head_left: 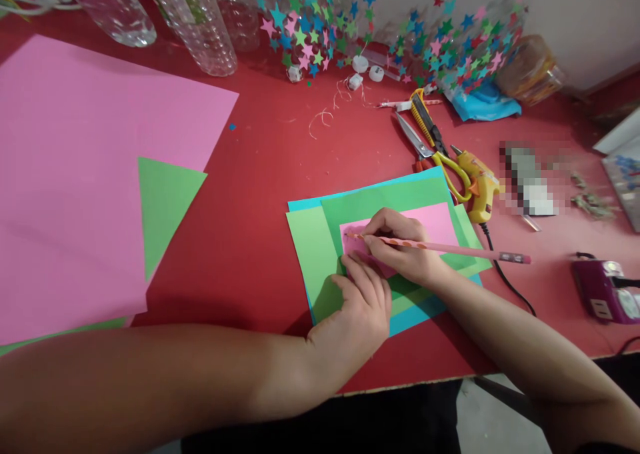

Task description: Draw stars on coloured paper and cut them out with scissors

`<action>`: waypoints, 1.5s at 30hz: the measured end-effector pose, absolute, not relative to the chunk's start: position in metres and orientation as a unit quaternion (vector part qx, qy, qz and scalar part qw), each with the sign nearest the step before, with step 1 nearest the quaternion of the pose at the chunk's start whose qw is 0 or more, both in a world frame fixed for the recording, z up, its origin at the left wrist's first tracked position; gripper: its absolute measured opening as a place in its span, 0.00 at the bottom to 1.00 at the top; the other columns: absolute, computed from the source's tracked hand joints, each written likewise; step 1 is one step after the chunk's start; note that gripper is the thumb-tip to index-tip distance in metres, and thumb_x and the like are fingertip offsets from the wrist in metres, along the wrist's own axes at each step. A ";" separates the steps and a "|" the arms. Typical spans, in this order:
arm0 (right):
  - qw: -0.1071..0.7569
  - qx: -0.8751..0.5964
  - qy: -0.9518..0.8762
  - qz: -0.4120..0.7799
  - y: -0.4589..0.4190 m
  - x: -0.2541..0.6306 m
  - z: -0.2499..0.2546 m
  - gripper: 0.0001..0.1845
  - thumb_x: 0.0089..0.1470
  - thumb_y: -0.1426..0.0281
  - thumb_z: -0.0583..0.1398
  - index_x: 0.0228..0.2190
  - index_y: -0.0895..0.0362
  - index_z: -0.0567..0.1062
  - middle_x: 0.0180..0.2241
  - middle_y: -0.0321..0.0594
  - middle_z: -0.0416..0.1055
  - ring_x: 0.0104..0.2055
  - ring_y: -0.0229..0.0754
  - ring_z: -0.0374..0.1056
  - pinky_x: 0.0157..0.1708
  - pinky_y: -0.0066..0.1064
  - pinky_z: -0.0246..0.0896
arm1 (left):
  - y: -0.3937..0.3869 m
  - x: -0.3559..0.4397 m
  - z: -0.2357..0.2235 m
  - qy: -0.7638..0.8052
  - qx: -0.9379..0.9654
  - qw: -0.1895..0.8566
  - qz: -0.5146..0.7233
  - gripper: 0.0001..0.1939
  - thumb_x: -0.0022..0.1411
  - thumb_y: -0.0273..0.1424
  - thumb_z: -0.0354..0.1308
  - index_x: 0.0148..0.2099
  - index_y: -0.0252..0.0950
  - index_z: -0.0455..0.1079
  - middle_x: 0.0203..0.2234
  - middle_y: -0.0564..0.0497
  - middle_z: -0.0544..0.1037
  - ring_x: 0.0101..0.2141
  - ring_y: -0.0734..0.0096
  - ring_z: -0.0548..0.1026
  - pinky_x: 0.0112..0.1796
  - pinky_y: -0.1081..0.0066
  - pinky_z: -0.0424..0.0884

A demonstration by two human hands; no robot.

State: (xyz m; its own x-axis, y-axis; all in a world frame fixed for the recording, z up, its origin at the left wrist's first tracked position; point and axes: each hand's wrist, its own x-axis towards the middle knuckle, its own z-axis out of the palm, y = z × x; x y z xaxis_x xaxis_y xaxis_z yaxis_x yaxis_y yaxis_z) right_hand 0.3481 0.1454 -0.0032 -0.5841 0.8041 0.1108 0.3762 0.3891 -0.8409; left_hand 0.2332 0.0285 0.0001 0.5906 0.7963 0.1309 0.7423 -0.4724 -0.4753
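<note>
My right hand (403, 244) has its grip closed in a pinch on the pink pencil (465, 249), close to the writing end. The pencil slants across the hand: the point meets the small pink sheet (437, 222) near its left edge, and the eraser end projects to the right, above the wrist.

My left hand (357, 304) is palm down with its grip unclosed. Its fingers are extended, slightly apart, and lie over the stacked paper at the lower left of the small pink sheet.

The small pink sheet lies on a dark green sheet (385, 198). Light green paper (309, 251) and a blue sheet (417, 318) show around and beneath it. The stack is on the red surface (215, 261), in front of me.

Beyond the upper right corner of the stack are the yellow-handled scissors (424, 147), a yellow-and-black cutter (425, 119) and a yellow glue gun (481, 186), whose black cord runs along the right side of the stack. A purple device (607, 289) is located farther right.

To the left, well apart from the stack, lies a large pink sheet (75, 167) with a green corner (164, 204) showing beside its edge. Clear plastic bottles (200, 31) and multicoloured stars (305, 24) are at the far side.
</note>
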 end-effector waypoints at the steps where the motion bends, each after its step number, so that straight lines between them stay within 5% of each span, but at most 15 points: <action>1: 0.263 -0.370 -0.793 0.405 0.145 0.349 -0.004 0.05 0.52 0.75 0.57 0.27 0.55 0.67 0.22 0.30 0.67 0.22 0.32 0.58 0.23 0.26 0.51 | 0.028 0.233 0.000 -0.448 -0.857 0.250 0.055 0.22 0.64 0.31 0.52 0.52 0.16 0.70 0.42 0.23 0.77 0.42 0.42 0.79 0.32 0.60 0.77; 45: 0.312 -0.434 -0.735 0.417 0.142 0.347 0.000 0.07 0.49 0.74 0.56 0.22 0.55 0.63 0.16 0.27 0.59 0.17 0.29 0.51 0.17 0.25 0.45 | 0.029 0.232 0.000 -0.444 -0.854 0.263 0.064 0.22 0.63 0.32 0.51 0.51 0.17 0.70 0.42 0.24 0.78 0.41 0.43 0.79 0.32 0.60 0.76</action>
State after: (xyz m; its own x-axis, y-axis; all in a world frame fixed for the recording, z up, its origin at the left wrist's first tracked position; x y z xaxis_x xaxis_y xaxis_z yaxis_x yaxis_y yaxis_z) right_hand 0.3472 0.1419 0.0002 -0.4281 0.8986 0.0957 0.3785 0.2745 -0.8840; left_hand 0.2319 0.0292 0.0004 0.5969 0.7925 0.1252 0.7254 -0.4664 -0.5063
